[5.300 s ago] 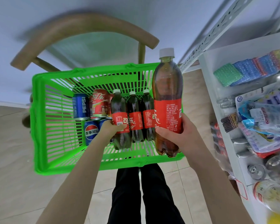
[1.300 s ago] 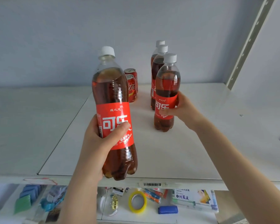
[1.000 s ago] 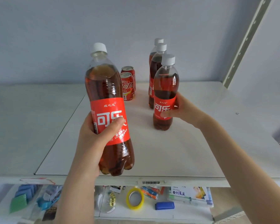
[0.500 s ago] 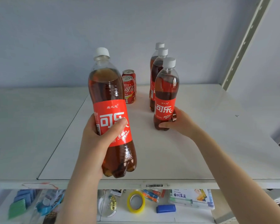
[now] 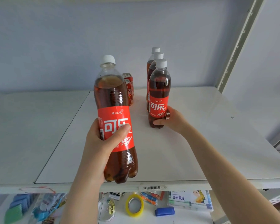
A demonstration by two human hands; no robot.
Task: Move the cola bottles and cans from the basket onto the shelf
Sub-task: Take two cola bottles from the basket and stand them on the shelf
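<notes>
My left hand grips a large cola bottle with a red label and white cap, held upright above the front edge of the white shelf. My right hand holds the lower part of a smaller cola bottle, which stands on the shelf. Two more small cola bottles stand in a row right behind it. Two red cola cans stand further back, partly hidden by the large bottle. The basket is out of view.
A grey wall closes the shelf at the back, and a perforated metal upright rises at the right. The lower shelf holds a yellow tape roll, a blue eraser, packets and sponges.
Since the basket view, both bottles came up to the shelf. My right hand has set the small bottle down and slid lower on it. The large bottle has stayed roughly in place.
</notes>
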